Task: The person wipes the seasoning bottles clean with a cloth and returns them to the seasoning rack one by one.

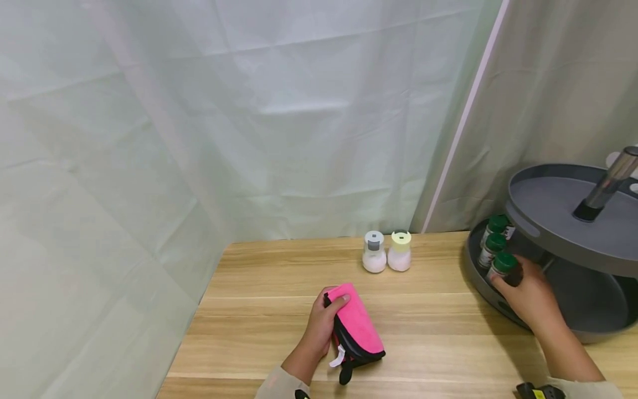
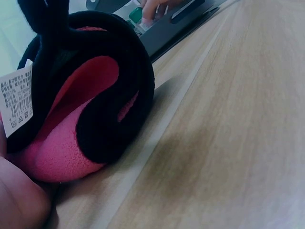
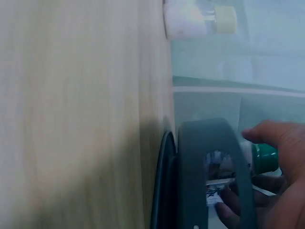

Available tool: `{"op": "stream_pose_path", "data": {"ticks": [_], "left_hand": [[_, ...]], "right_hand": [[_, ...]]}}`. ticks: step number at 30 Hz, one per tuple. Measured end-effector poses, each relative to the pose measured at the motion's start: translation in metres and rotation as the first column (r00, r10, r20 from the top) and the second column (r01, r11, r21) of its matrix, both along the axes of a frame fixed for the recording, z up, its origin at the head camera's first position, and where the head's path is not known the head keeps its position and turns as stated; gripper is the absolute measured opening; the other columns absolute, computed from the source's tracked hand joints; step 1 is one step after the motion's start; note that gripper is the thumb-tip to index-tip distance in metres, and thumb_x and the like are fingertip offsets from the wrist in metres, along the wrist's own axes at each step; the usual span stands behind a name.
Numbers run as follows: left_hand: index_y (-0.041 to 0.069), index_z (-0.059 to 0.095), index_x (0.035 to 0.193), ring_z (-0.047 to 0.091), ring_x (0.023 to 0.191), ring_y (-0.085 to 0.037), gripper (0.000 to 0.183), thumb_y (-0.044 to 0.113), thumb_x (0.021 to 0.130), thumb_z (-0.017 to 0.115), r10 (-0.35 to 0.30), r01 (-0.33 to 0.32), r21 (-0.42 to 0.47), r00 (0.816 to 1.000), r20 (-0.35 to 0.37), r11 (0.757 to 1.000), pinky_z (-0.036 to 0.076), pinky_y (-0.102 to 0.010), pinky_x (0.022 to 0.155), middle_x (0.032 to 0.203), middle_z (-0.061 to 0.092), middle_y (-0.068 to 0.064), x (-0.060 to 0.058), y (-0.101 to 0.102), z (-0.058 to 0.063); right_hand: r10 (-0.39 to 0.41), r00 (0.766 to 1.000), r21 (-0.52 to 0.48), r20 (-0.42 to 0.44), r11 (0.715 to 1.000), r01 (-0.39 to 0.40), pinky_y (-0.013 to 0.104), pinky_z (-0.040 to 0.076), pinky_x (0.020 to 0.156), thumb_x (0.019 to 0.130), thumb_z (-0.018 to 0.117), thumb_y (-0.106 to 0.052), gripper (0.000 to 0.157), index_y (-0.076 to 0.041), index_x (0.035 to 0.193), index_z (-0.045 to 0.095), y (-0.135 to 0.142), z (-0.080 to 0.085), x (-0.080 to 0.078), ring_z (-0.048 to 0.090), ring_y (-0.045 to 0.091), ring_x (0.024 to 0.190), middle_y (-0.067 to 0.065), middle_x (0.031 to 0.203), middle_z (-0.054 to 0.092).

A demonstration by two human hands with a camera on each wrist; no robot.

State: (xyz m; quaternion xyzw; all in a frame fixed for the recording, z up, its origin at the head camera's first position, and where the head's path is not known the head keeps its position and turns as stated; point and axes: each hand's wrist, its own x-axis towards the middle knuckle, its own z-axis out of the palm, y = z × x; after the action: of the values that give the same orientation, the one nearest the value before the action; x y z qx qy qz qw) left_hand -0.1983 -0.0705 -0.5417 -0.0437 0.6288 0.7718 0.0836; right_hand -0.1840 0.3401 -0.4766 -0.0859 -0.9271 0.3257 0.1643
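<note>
My left hand [image 1: 321,318] grips a folded pink cloth with black edging [image 1: 360,318], thumb on top of it. A white printed care label [image 2: 16,98] and a black loop stick out from its folded end. Over on the right, my right hand [image 1: 533,291] reaches into the lower tier of a dark grey two-tier turntable [image 1: 593,302]. Its thumb and fingers are around a green-capped spice jar [image 1: 504,262], the nearest in a row. Behind that jar stand more green-capped jars [image 1: 494,243] along the tier's left side. In the right wrist view, the tier's slotted wall [image 3: 190,167] partly hides the fingers.
Two clear-and-white dispenser bottles, one with a grey top [image 1: 374,252] and one with a yellow top [image 1: 400,251], stand at the back of the wooden table [image 1: 279,310]. The turntable's upper tier [image 1: 558,194] overhangs the right hand's area. Pale curtains [image 1: 319,122] hang behind.
</note>
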Motion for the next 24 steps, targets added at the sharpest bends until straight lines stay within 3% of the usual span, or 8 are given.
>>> {"op": "stream_pose_path", "data": {"ticks": [2, 5, 7, 9, 12, 17, 21, 24], "left_hand": [[0.009, 0.059, 0.117, 0.063, 0.092, -0.011, 0.035, 0.025, 0.09, 0.074, -0.002, 0.002, -0.002, 1.0, 0.0, 1.0, 0.053, -0.028, 0.085, 0.1, 0.066, 0.003, 0.0, 0.0, 0.0], [0.009, 0.059, 0.118, 0.063, 0.092, -0.011, 0.035, 0.025, 0.09, 0.074, -0.002, 0.002, -0.007, 1.0, -0.001, 1.0, 0.053, -0.028, 0.086, 0.1, 0.066, 0.003, 0.0, 0.0, 0.001], [0.009, 0.059, 0.118, 0.063, 0.092, -0.011, 0.035, 0.025, 0.09, 0.073, 0.0, 0.0, -0.008, 1.0, -0.002, 1.0, 0.053, -0.028, 0.086, 0.1, 0.066, 0.003, 0.0, 0.001, 0.001], [0.009, 0.059, 0.117, 0.063, 0.092, -0.011, 0.035, 0.025, 0.09, 0.073, 0.003, -0.003, -0.008, 1.0, -0.001, 1.0, 0.053, -0.027, 0.086, 0.1, 0.066, 0.003, 0.0, 0.001, 0.001], [0.009, 0.059, 0.118, 0.063, 0.092, -0.011, 0.035, 0.025, 0.09, 0.073, 0.004, -0.004, -0.008, 1.0, -0.003, 1.0, 0.053, -0.027, 0.086, 0.1, 0.066, 0.003, 0.0, 0.001, 0.001], [0.008, 0.058, 0.119, 0.063, 0.093, -0.011, 0.037, 0.025, 0.091, 0.073, -0.001, 0.001, -0.018, 1.0, -0.003, 1.0, 0.053, -0.027, 0.085, 0.101, 0.066, 0.002, 0.001, 0.0, 0.001], [0.007, 0.057, 0.12, 0.063, 0.093, -0.011, 0.037, 0.025, 0.091, 0.072, -0.003, 0.003, -0.017, 1.0, 0.001, 1.0, 0.053, -0.027, 0.086, 0.102, 0.065, 0.002, 0.002, 0.0, 0.0], [0.008, 0.057, 0.12, 0.063, 0.093, -0.011, 0.037, 0.025, 0.092, 0.072, -0.003, 0.003, -0.017, 1.0, 0.001, 1.0, 0.053, -0.027, 0.085, 0.102, 0.065, 0.002, 0.002, 0.0, 0.0]], "right_hand": [[-0.088, 0.996, -0.061, -0.035, 0.994, 0.085, 0.041, 0.046, 0.081, 0.094, 0.067, -0.028, 0.063, 0.008, 0.139, 0.044, -0.006, 0.005, 0.004, 0.053, 0.039, 0.109, 0.033, 0.126, 0.05], [-0.215, 0.971, -0.193, -0.108, 0.962, 0.192, 0.015, 0.039, 0.075, 0.093, 0.07, -0.03, 0.053, -0.001, 0.133, 0.053, -0.016, 0.017, 0.009, 0.053, 0.007, 0.098, 0.008, 0.119, 0.056], [-0.268, 0.951, -0.28, -0.153, 0.935, 0.219, 0.006, 0.035, 0.071, 0.092, 0.072, -0.029, 0.038, -0.01, 0.122, 0.059, -0.024, 0.023, 0.011, 0.047, -0.007, 0.085, -0.01, 0.107, 0.056], [-0.268, 0.942, -0.331, -0.202, 0.924, 0.192, 0.003, 0.037, 0.07, 0.092, 0.072, -0.026, 0.026, -0.015, 0.113, 0.061, -0.032, 0.028, 0.012, 0.048, -0.01, 0.079, -0.021, 0.093, 0.054], [-0.209, 0.945, -0.336, -0.25, 0.935, 0.118, 0.003, 0.039, 0.069, 0.094, 0.071, -0.022, 0.017, -0.016, 0.107, 0.062, -0.043, 0.032, 0.012, 0.052, -0.008, 0.077, -0.025, 0.086, 0.055], [-0.034, 0.959, -0.275, -0.283, 0.96, -0.047, 0.005, 0.04, 0.072, 0.098, 0.066, -0.02, 0.024, -0.006, 0.116, 0.062, -0.059, 0.029, 0.006, 0.053, -0.009, 0.084, -0.025, 0.092, 0.056], [0.12, 0.948, -0.263, -0.294, 0.944, -0.201, 0.007, 0.043, 0.074, 0.101, 0.061, -0.018, 0.025, -0.003, 0.121, 0.06, -0.069, 0.019, -0.006, 0.055, -0.008, 0.089, -0.022, 0.1, 0.058], [0.201, 0.936, -0.26, -0.29, 0.925, -0.279, 0.006, 0.045, 0.077, 0.102, 0.06, -0.017, 0.026, -0.002, 0.123, 0.059, -0.075, 0.011, -0.017, 0.055, -0.01, 0.092, -0.01, 0.107, 0.062]]}}
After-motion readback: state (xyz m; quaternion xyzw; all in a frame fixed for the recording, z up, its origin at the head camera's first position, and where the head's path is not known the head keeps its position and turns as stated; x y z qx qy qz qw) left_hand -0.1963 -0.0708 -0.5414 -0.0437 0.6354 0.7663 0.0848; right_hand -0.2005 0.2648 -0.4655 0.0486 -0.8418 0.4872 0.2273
